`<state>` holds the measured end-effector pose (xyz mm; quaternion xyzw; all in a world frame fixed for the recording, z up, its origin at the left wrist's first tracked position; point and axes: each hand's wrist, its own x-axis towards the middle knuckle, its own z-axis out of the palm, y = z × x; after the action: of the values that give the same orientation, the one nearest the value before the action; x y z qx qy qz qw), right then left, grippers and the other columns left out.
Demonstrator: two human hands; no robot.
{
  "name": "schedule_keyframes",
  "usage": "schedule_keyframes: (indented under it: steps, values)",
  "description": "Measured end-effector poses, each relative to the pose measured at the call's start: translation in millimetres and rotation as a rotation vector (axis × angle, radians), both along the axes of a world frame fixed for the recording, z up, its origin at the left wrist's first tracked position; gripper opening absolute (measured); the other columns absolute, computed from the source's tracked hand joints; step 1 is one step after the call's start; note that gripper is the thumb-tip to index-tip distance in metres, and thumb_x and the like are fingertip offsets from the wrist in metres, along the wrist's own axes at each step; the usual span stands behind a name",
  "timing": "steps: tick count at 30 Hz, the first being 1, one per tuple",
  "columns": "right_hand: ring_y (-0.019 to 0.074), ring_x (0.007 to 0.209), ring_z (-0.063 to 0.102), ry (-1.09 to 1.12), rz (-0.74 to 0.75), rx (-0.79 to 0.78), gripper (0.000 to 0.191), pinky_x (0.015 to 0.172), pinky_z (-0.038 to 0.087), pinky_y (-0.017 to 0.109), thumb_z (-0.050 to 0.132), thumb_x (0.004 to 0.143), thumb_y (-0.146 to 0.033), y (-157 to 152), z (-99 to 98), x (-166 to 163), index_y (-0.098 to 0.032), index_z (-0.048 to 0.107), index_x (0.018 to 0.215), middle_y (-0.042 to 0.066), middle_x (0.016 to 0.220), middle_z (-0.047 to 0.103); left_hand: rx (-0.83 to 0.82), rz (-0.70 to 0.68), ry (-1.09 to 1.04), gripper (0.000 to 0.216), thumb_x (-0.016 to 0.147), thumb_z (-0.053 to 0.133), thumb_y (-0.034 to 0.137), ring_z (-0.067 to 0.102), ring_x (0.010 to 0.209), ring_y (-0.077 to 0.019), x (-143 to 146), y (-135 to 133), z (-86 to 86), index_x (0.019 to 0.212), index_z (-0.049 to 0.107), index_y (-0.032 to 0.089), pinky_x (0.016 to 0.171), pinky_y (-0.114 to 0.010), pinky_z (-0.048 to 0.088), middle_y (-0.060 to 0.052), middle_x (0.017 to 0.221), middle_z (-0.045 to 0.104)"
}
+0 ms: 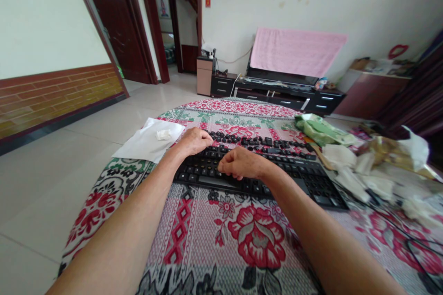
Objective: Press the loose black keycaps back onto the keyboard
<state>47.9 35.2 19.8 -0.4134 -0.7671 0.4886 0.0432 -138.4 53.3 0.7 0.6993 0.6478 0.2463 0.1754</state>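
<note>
A black keyboard (301, 170) lies on the flowered tablecloth, with bare spots where keycaps are off. Behind its far edge, several loose black keycaps (268, 142) are strewn in rows. My left hand (195, 141) is over the keyboard's far left corner, beside the keycaps, its fingers drawn together. Over the left-middle keys, my right hand (242, 163) is curled with thumb and forefinger pinched close to the keyboard. Whatever sits between the fingertips of either hand is too small or hidden to make out.
On the left, a white paper sheet (138, 147) carries a crumpled white scrap (164, 135). A green package (320, 130), crumpled wrappings (377, 159) and a black cable (387, 219) lie on the right. Beyond the table stands a TV cabinet (287, 101).
</note>
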Motion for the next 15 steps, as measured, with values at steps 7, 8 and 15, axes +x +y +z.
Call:
schedule_keyframes:
  steps: [7,8,15]
  values:
    - [0.0044,0.039,0.039,-0.051,0.1,0.098,0.018,0.038,0.036,0.017,0.05,0.065,-0.025,-2.2,0.7,0.2,-0.011,0.061,0.065,-0.003,0.048,0.045,-0.002,0.0,0.008,0.023,0.066,0.051,0.034,0.059,0.073,-0.0147,0.8,-1.2,1.4,0.077,0.067,0.021,0.069,-0.024,0.042,-0.001,0.081,0.067]
    - [0.0045,0.039,0.039,-0.068,0.107,0.113,0.018,0.038,0.035,0.017,0.05,0.065,-0.025,-2.7,1.2,0.1,-0.011,0.062,0.064,-0.003,0.047,0.045,-0.002,-0.001,0.008,0.023,0.066,0.051,0.035,0.059,0.073,-0.0146,1.1,-1.5,1.9,0.076,0.067,0.021,0.069,-0.024,0.042,-0.001,0.081,0.067]
    - [0.0045,0.038,0.038,-0.048,0.108,0.155,0.022,0.038,0.033,0.017,0.048,0.066,-0.028,-5.5,0.3,2.1,-0.011,0.062,0.065,-0.003,0.046,0.043,0.012,0.0,0.003,0.023,0.066,0.051,0.034,0.059,0.071,-0.014,1.5,-2.7,2.8,0.075,0.067,0.02,0.067,-0.023,0.042,-0.001,0.079,0.067]
